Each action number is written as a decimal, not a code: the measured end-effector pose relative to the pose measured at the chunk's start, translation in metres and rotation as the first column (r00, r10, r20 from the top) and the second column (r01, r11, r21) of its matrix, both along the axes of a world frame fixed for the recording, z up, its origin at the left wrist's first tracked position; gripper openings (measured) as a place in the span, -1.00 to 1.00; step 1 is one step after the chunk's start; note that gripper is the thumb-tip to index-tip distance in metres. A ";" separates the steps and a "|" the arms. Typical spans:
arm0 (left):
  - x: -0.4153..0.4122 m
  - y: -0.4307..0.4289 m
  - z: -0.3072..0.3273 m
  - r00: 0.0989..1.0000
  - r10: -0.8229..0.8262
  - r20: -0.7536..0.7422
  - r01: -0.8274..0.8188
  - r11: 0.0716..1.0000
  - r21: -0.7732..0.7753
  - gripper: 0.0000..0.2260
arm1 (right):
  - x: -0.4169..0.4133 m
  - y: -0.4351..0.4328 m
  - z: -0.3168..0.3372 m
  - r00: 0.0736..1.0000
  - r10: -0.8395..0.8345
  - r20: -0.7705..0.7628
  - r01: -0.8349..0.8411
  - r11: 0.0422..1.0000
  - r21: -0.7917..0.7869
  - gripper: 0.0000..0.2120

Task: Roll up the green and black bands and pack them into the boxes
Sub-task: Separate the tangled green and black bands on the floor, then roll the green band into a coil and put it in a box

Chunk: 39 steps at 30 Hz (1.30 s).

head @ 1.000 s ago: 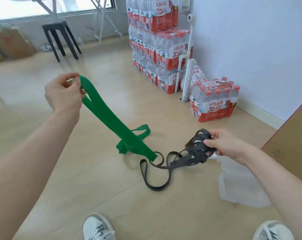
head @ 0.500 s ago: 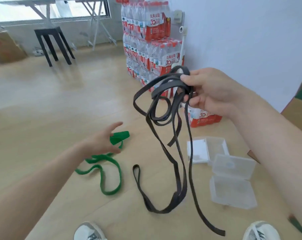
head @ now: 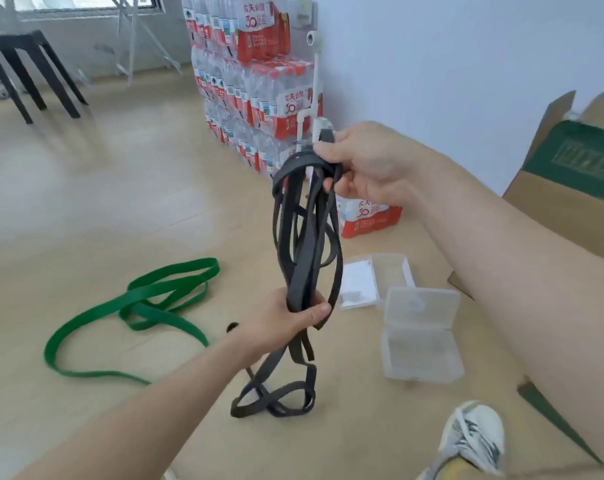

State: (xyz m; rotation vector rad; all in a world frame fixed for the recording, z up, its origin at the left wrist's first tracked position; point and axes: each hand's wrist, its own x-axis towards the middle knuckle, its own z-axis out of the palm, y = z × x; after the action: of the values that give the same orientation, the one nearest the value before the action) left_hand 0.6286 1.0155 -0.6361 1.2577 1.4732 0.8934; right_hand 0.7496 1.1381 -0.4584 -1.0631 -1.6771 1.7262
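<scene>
**Inspector:** Nearest items first.

**Assistant:** One grey and white shoe (head: 473, 441) on the wooden floor (head: 85, 202). Just left of it, the lowest loops of the black band (head: 305, 268) hang down to the floor, or just above it; I cannot tell which.

**Inspector:** Hands?

**Assistant:** The left hand (head: 279, 323) grips the hanging strands partway down, thumb across them. The right hand (head: 366, 164), raised higher, has its fingers curled round the bunched top of the same band. The band hangs tangled between them.

**Inspector:** Other task items?

**Assistant:** Two clear plastic boxes lie open on the floor, right of the black band: the nearer box (head: 421, 341) and the farther box (head: 392, 271), close together. The green band (head: 148, 315) lies loose and unrolled on the floor to the left, apart from both hands.

**Inspector:** Beyond that?

**Assistant:** An open cardboard carton (head: 553, 206) at right, stacked bottled-water packs (head: 255, 88) against the white wall, and a black stool (head: 26, 71) far left.
</scene>
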 end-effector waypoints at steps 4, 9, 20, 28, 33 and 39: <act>-0.019 0.015 -0.007 0.947 0.042 -0.318 -0.068 0.995 -0.071 -0.71 | 0.012 0.002 -0.024 0.987 0.078 0.141 -0.085 0.995 0.047 -0.81; -0.046 0.045 0.035 0.284 0.059 -0.957 0.075 0.994 0.084 -0.66 | 0.042 0.013 -0.060 0.977 0.015 0.211 -0.015 1.000 0.000 -0.84; -0.021 0.122 0.093 0.909 0.417 -0.012 -0.407 0.891 0.204 -0.87 | 0.023 -0.006 -0.164 0.953 -0.266 -0.145 0.195 0.905 -0.377 -0.74; -0.057 0.094 -0.066 0.896 0.432 -0.100 -0.443 0.875 -0.194 -0.54 | -0.001 -0.012 -0.259 0.808 0.236 0.539 -0.221 0.971 -0.093 -0.76; -0.102 0.043 -0.133 0.792 0.090 -0.603 -0.303 0.916 -0.262 -0.39 | -0.004 -0.007 -0.302 0.527 0.224 0.820 -0.379 0.925 -0.010 -0.74; -0.140 -0.039 -0.194 0.531 -0.384 -0.755 -0.221 0.798 -0.561 -0.47 | -0.021 -0.035 -0.322 0.491 0.289 0.822 -0.631 0.768 0.107 -0.48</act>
State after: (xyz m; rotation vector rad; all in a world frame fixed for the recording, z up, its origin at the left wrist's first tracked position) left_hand 0.4881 0.9762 -0.8298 1.2753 2.1834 -0.4368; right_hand 0.7289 1.1030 -0.7805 -1.3078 -2.9815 1.0815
